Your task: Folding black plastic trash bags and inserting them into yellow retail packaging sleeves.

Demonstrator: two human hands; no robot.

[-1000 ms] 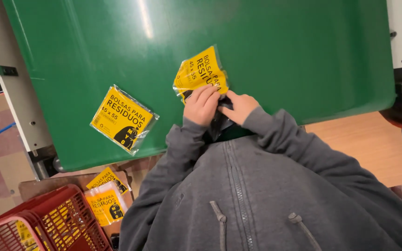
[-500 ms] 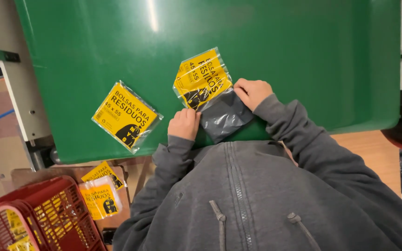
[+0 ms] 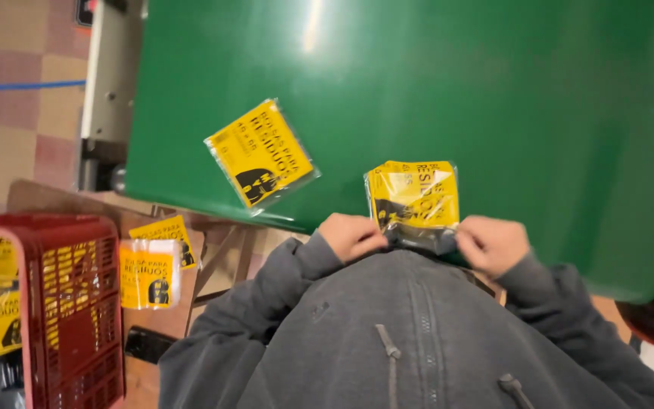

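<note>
A yellow bag packet [image 3: 413, 198] is being held at the near edge of the green table [image 3: 433, 91], just in front of the person's grey hooded jacket [image 3: 410, 333]. Its lower left corner is being pinched by the curled fingers of the left hand [image 3: 351, 236], and its lower right corner is being gripped by the right hand [image 3: 491, 244]. A second yellow packet [image 3: 261, 153] is lying flat on the table, left of the held one and apart from it. Beyond the table's left edge, more packets [image 3: 150, 273] are resting on a wooden board beside a red basket [image 3: 70, 303].
</note>
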